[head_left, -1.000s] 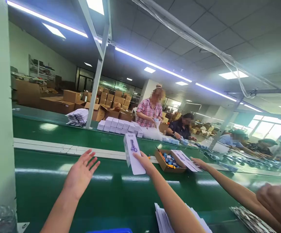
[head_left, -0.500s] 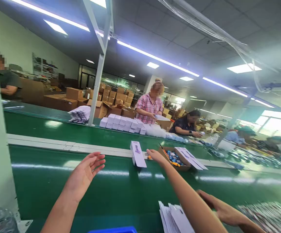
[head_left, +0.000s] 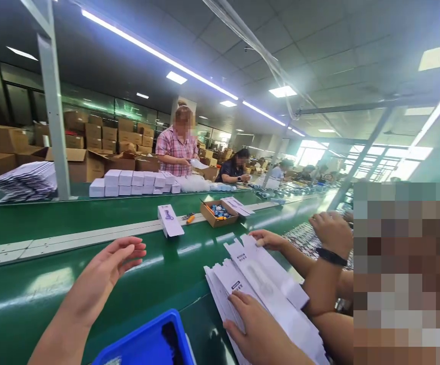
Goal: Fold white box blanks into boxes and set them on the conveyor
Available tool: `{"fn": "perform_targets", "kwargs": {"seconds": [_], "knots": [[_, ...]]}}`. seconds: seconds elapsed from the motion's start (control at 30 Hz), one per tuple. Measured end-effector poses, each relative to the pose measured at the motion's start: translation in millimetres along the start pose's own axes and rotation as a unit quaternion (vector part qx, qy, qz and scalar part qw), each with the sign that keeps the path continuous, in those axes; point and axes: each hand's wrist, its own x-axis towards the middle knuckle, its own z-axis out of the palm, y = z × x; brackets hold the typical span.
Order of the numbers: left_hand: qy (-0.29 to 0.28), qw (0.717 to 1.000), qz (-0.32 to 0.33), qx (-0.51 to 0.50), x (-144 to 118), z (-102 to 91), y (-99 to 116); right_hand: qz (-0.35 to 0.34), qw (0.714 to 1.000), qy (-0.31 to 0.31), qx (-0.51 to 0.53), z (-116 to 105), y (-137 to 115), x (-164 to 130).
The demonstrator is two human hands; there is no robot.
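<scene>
My left hand [head_left: 107, 271] hovers open, palm down and fingers spread, above the green conveyor belt [head_left: 52, 294]; it touches nothing. My right hand [head_left: 256, 329] lies on top of a stack of flat white cartons [head_left: 265, 289] at the near edge of the belt, fingers laid over the top sheet. A closed white product box [head_left: 170, 220] lies on the belt beyond both hands, apart from them. A co-worker's hand [head_left: 267, 238] touches the far end of the same carton stack.
A blue bin [head_left: 147, 344] sits at the near edge between my arms. An open brown cardboard box [head_left: 217, 213] with small parts lies past the white box. Stacked white boxes [head_left: 132, 182] line the far side, where other people work. A co-worker's arm with a black wristband [head_left: 332, 235] is at right.
My right hand has let go of the white box, left it on the belt and drawn back onto the flat carton stack. The view has swung to the right.
</scene>
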Motion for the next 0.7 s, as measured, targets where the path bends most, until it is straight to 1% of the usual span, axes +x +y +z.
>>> {"fn": "perform_targets", "kwargs": {"seconds": [0.13, 0.17, 0.27, 0.33, 0.4, 0.47, 0.53, 0.57, 0.63, 0.7], "knots": [[-0.009, 0.999, -0.005, 0.041, 0, -0.9, 1, 0.066, 0.996, 0.058, -0.019, 19, 28, -2], [-0.011, 0.999, -0.006, 0.046, 0, -1.6, 1, 0.087, 0.994, 0.06, -0.028, 23, 34, 0], [-0.011, 0.999, -0.007, 0.053, -1, -2.7, 1, 0.133, 0.99, 0.023, -0.038, 30, 46, 6], [-0.005, 0.999, -0.006, 0.054, -2, -2.0, 0, 0.136, 0.99, 0.001, -0.034, 33, 50, 11], [-0.002, 0.998, -0.01, 0.056, -3, 0.5, -2, 0.128, 0.991, -0.012, -0.03, 31, 52, 16], [-0.005, 0.998, -0.016, 0.057, -3, 5.3, -4, 0.116, 0.992, -0.031, -0.024, 22, 53, 20], [-0.016, 0.998, -0.022, 0.056, -3, 13.3, -7, 0.111, 0.993, -0.028, -0.01, 4, 50, 21], [-0.025, 0.998, -0.022, 0.056, -3, 18.7, -8, 0.108, 0.994, -0.012, -0.002, -8, 45, 20], [-0.055, 0.997, -0.022, 0.056, -5, 31.8, -12, 0.087, 0.995, 0.041, 0.023, -33, 29, 14], [-0.083, 0.996, -0.026, 0.024, -12, 45.7, -18, 0.041, 0.994, 0.085, 0.056, -53, 2, 6]]}}
